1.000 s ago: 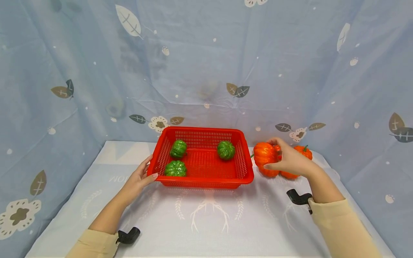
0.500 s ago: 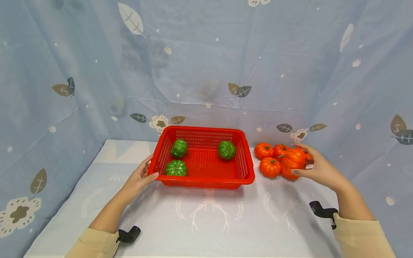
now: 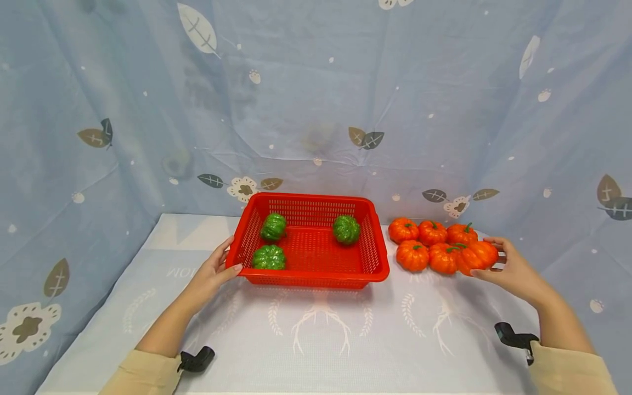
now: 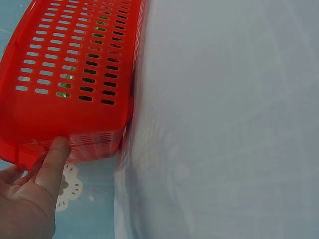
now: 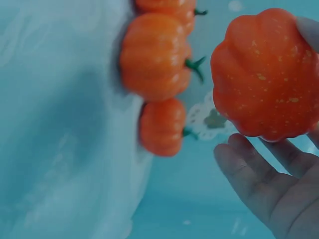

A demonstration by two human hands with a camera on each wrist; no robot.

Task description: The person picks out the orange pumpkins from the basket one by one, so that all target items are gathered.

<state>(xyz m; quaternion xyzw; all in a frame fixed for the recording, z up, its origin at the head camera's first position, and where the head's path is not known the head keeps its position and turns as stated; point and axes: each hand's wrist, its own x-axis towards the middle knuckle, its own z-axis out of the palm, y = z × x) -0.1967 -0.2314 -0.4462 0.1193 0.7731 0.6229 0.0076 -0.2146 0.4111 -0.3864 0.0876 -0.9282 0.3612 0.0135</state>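
My left hand [image 3: 213,274] holds the left front corner of a red plastic basket [image 3: 316,277], its thumb on the front rim and its fingers along the side; the left wrist view shows the thumb [image 4: 55,164] on the basket wall. Inside the basket lie three green pumpkins, two at the left and one pumpkin [image 3: 346,230] at the right. At the right of the table, my right hand [image 3: 518,277] grips an orange pumpkin [image 3: 481,257] between thumb and fingers. Its speckled underside [image 5: 269,74] faces the right wrist camera. This pumpkin partly overlaps its neighbours in the head view.
Several orange pumpkins stand in two rows right of the basket, among them a front pumpkin [image 3: 412,256] and a back pumpkin [image 3: 403,230]. A pale patterned cloth [image 3: 321,351] covers the table. Blue curtain [image 3: 296,109] hangs behind and at both sides.
My right hand has carried the orange pumpkin rightward, from beside the basket to the right end of the front row, uncovering the other orange pumpkins. The left hand and basket have stayed put.
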